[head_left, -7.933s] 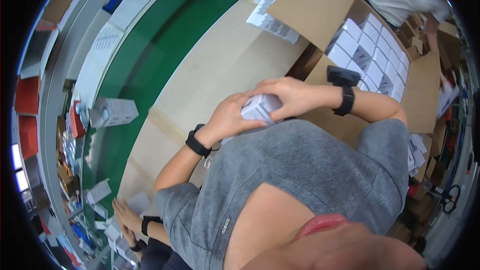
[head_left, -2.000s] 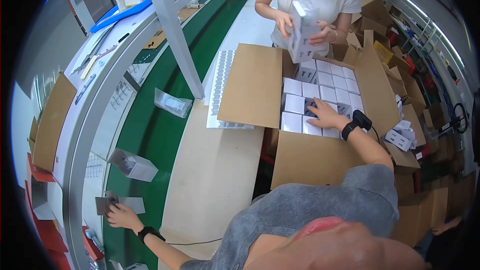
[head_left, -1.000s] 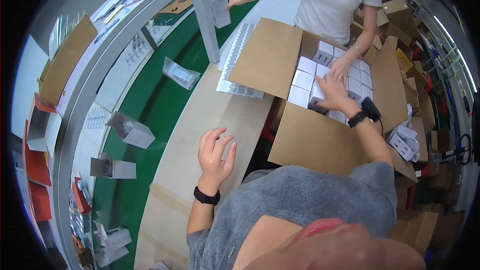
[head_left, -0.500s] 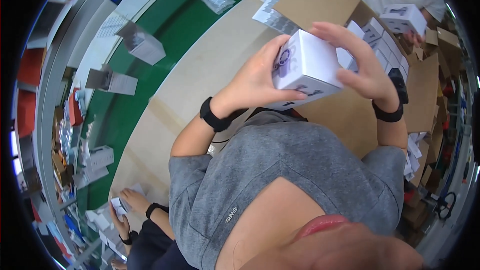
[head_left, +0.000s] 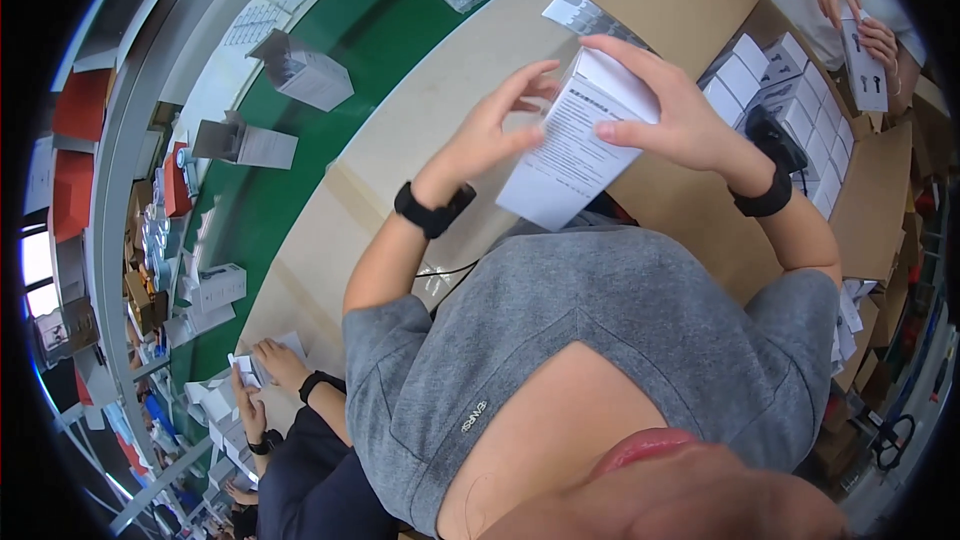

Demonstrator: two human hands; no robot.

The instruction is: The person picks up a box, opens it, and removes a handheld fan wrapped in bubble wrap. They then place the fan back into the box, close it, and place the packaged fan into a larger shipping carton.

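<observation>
Box, white and small, is up in both hands at chest height, centre of the frame, its printed face turned toward the wearer. Left hand has its fingers curled lightly on the box's left edge and upper corner; right hand clamps the top and right side, thumb pressed on the printed face. It looks like a check or a flap closing in mid-air, so this box isn't packed yet.

Beyond the hands, upper right, the carton stands open with rows of white boxes already laid in, though one corner looks unfilled. So part of the load is in and more remains.

Farther up, a co-worker's hands grip another white box. On the green belt, upper left, more boxes sit unfolded.
</observation>
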